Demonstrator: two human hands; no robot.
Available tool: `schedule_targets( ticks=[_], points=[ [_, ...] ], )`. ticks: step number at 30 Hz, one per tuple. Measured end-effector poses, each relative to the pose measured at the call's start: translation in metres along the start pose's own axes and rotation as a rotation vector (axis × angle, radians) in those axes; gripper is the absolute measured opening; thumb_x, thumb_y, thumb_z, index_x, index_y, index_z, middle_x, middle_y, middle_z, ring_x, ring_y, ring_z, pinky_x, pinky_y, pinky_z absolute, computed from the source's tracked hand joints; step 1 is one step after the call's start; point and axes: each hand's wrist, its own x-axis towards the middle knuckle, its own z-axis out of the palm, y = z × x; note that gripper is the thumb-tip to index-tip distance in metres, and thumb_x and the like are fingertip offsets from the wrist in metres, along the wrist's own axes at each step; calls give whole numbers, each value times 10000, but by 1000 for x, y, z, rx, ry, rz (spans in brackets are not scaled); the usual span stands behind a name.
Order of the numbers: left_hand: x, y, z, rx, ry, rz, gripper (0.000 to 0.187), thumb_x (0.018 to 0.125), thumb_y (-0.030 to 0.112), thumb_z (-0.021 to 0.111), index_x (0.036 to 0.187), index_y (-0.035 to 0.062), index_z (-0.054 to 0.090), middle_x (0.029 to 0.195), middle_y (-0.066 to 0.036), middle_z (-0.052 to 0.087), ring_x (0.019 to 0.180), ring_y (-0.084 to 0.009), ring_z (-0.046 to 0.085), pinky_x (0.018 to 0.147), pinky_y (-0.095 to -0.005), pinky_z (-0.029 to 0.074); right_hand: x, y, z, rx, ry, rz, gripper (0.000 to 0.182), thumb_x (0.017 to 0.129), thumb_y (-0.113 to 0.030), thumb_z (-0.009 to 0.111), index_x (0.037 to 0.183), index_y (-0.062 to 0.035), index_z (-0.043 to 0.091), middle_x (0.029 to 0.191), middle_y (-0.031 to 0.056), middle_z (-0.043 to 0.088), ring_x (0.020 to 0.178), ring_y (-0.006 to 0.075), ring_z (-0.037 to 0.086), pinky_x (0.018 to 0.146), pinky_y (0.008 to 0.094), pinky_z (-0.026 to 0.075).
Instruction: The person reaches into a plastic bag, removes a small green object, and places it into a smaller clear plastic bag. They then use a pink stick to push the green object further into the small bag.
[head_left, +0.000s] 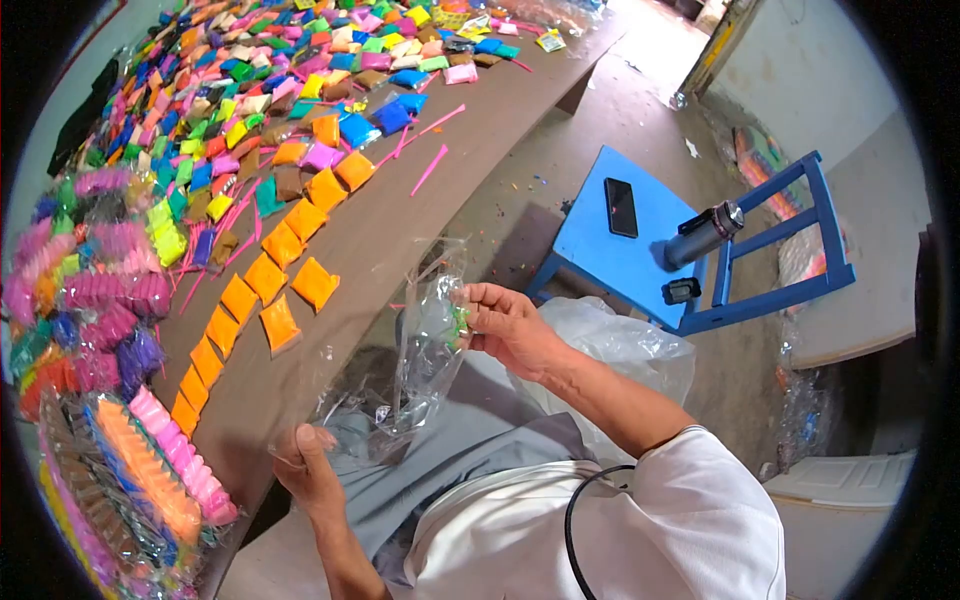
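While the person sits at the long brown desk (375, 240), a clear, crinkled plastic bag (425, 330) hangs stretched between both hands, over the lap and just beside the near edge of the desk. The right hand (515, 330) has its grip clamped on the upper side of the bag, thumb and fingers pinched together, with a small bright-green patch (460, 325) showing at the fingertips; whether it is print or something inside cannot be told. The left hand (312, 470) is lower down, its grip closed on the opposite end of the film, the thumb uppermost.

On the desk, flat square orange packets (239, 298) run in a curved line beside the near edge, with two more lying between that line and the edge. Beyond them spreads a dense heap of small multicoloured packets (280, 75), and a thin pink plastic stick (428, 170) lies apart from it on the bare surface. Toward the left end are clear-wrapped bundles of coloured packets (110, 290), one showing a ridged orange stack.

To the person's right stands a blue wooden chair (590, 235). Its seat carries a black smartphone (621, 208), a grey metal bottle (700, 238) standing upright and a small black object (681, 290). A translucent white plastic sheet (610, 345) lies beyond the right forearm, near the chair.
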Motion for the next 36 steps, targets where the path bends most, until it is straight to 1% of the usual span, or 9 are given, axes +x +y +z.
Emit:
schedule_targets(
  ticks=[5, 9, 13, 21, 22, 24, 31, 34, 36],
  points=[
    [-4, -9, -9, 77, -99, -86, 472, 995, 360, 499, 739, -26, 590, 696, -91, 609, 676, -193, 571, 665, -344, 455, 0, -7, 0, 11, 4, 34, 263, 951, -95, 608, 1203, -21, 609, 1005, 32, 639, 864, 140, 623, 802, 323, 535],
    [-3, -10, -14, 144, -289, -198, 345, 952, 270, 561, 836, -41, 654, 751, -109, 648, 720, -194, 593, 702, -345, 475, 1, -12, 1, 19, -31, 52, 237, 957, -83, 591, 1186, -29, 615, 1020, 22, 634, 891, 125, 607, 815, 315, 530],
    [-3, -5, -16, 202, -312, -185, 246, 910, 190, 598, 870, -45, 658, 775, -113, 657, 727, -200, 599, 711, -349, 482, -1, -12, 4, -24, -7, 22, 231, 951, -92, 610, 1169, -14, 620, 988, 33, 644, 848, 136, 626, 769, 307, 540],
    [10, 15, -14, 144, -270, -58, 194, 838, 154, 673, 853, -31, 618, 1030, -203, 641, 1014, -308, 615, 882, -366, 467, -6, -10, 17, -290, 99, -110, 165, 951, -86, 604, 1092, -3, 625, 960, 9, 623, 790, 84, 589, 727, 271, 539],
    [12, 20, -13, 145, -269, -55, 194, 838, 154, 673, 853, -31, 618, 1030, -203, 641, 1014, -308, 615, 882, -366, 467, -6, -9, 17, -330, 101, -150, 157, 945, -77, 613, 1084, -4, 624, 938, 8, 623, 779, 82, 592, 713, 275, 542],
    [17, 36, -12, 188, -395, 64, 161, 885, 146, 647, 933, -2, 605, 1164, -174, 589, 1047, -201, 557, 916, -312, 430, -6, -6, 17, -369, 102, -193, 151, 938, -69, 622, 1075, -5, 622, 917, 7, 622, 768, 80, 596, 699, 278, 545],
    [15, 58, 4, 222, -379, 143, 200, 871, 185, 686, 899, 7, 599, 1176, -182, 586, 1050, -221, 555, 923, -327, 420, -13, -7, 22, -570, 232, -291, 100, 870, -65, 621, 925, 19, 616, 738, 0, 572, 709, 66, 555, 622, 249, 488],
    [12, 65, 3, 242, -397, 137, 219, 875, 202, 690, 887, 4, 599, 1192, -188, 578, 1068, -239, 557, 909, -337, 431, -15, -5, 16, -680, 254, -342, 102, 873, -72, 624, 916, 19, 609, 737, 4, 569, 701, 67, 546, 598, 250, 458],
    [8, 70, 3, 214, -392, 135, 242, 866, 216, 693, 861, -7, 600, 1132, -250, 605, 1091, -363, 572, 973, -404, 415, -18, -6, 14, -750, 257, -388, 109, 883, -80, 624, 924, 19, 605, 748, 6, 571, 701, 67, 543, 592, 252, 445]
  ],
)
